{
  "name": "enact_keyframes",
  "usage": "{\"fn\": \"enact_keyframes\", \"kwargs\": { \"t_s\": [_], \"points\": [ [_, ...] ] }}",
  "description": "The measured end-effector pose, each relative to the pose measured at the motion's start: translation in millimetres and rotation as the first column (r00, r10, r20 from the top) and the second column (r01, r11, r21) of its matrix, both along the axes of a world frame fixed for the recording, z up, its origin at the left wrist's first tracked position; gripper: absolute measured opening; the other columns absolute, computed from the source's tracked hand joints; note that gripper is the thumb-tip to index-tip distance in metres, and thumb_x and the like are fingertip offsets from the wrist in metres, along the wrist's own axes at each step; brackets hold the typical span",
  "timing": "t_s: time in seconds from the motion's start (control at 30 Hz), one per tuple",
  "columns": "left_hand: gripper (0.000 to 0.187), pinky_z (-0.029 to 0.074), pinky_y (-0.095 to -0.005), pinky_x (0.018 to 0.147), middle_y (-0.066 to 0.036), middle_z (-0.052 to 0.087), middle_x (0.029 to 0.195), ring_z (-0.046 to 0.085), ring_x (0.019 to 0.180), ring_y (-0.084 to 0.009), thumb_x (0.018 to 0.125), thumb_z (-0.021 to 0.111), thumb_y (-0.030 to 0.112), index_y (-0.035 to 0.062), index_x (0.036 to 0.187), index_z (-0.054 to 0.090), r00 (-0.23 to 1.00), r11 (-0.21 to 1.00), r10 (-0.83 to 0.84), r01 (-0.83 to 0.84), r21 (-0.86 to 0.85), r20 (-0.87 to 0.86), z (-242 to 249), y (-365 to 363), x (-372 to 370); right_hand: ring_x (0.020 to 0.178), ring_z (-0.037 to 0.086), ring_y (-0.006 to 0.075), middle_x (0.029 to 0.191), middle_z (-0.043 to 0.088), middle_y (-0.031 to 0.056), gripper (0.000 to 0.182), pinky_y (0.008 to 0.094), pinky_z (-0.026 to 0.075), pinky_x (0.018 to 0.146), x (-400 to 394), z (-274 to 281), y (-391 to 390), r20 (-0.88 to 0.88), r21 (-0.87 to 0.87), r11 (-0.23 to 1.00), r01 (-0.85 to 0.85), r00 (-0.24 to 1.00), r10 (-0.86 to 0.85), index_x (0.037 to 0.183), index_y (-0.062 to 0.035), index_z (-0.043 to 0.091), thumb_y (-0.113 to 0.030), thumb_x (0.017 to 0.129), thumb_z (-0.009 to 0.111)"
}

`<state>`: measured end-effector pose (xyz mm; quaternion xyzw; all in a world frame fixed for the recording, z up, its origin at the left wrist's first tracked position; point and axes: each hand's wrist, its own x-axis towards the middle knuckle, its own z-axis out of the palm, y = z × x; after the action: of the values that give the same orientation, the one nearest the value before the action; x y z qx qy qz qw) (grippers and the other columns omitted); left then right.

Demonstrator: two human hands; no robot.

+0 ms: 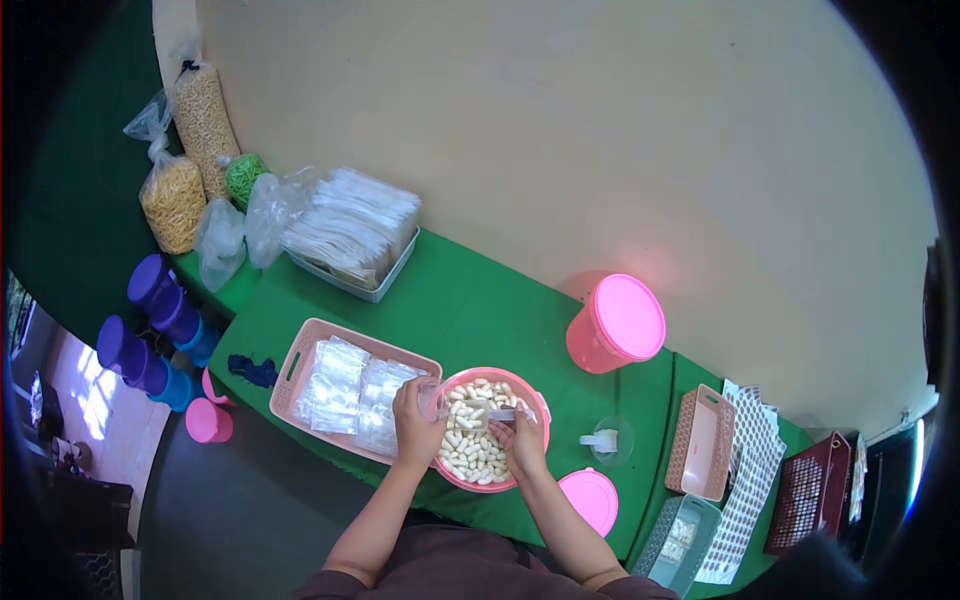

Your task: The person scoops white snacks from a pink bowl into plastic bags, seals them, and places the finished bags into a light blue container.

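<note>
A pink tub (545, 405) full of white, oblong snack pieces (472, 455) stands at the table's front edge. My left hand (418, 425) is at the tub's left rim, fingers closed round a clear plastic bag (432, 397). Over the snack pieces, my right hand (522, 445) grips a small translucent scoop (500, 414), palm partly upward. Just left of the tub, a pink basket (289, 385) holds stacks of clear plastic bags (335, 385). My fingers partly hide the bag and the scoop.
A white scoop (600, 440) lies in a clear bowl right of the tub, near a pink lid (590, 500). Behind stands a lidded pink container (620, 325). A basket of packets (350, 220) and large snack bags (172, 205) sit back left; more baskets (700, 440) stand right.
</note>
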<state>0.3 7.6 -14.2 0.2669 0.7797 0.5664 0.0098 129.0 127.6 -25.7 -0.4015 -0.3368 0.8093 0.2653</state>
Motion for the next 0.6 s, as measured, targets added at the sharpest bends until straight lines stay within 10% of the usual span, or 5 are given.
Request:
{"fn": "enact_keyframes", "kwargs": {
  "t_s": [0.6],
  "points": [
    [0.041, 0.039, -0.0453, 0.093, -0.015, 0.057, 0.103, 0.052, 0.101, -0.0359, 0.073, 0.071, 0.006, 0.0046, 0.109, 0.052, 0.994, 0.997, -0.074, 0.073, -0.008, -0.076, 2.9, -3.2, -2.5, 0.089, 0.063, 0.0254, 0.105, 0.058, 0.0173, 0.034, 0.0355, 0.056, 0.077, 9.9, -1.6, -4.2, -0.055, -0.052, 0.998, -0.038, 0.998, 0.036, 0.12, 0.0007, 0.045, -0.027, 0.101, 0.044]
  ]
}}
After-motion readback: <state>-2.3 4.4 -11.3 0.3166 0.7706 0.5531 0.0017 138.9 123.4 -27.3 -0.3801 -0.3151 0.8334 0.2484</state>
